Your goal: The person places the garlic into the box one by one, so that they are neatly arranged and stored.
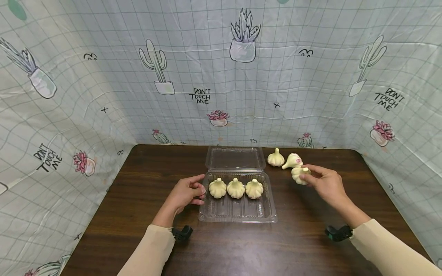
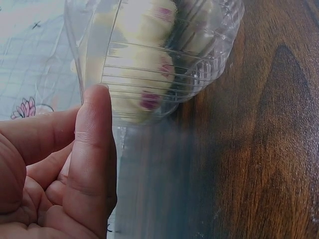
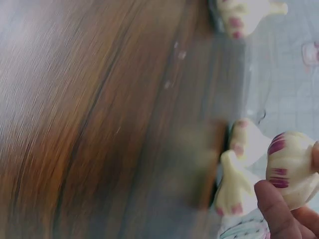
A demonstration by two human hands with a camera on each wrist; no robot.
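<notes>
My right hand (image 1: pixel 328 184) pinches a garlic bulb (image 1: pixel 300 175) between thumb and fingers, raised above the table. Purple streaks show on this bulb in the right wrist view. Just beyond it are two more garlic bulbs, one upright (image 1: pixel 276 157) and one lying on its side (image 1: pixel 293 161). In the middle stands a clear plastic clamshell container (image 1: pixel 238 217) with its lid (image 1: pixel 236 158) folded back. Three garlic bulbs sit side by side in its rear part, the middle one (image 1: pixel 236 188) stem up. My left hand (image 1: pixel 184 194) pinches the container's left rim.
The dark wooden table (image 1: pixel 145 184) reaches back to a hanging grid-patterned cloth (image 1: pixel 221 73) printed with potted plants. This cloth also rises along the left and right sides. The open lid extends close to the table's back edge.
</notes>
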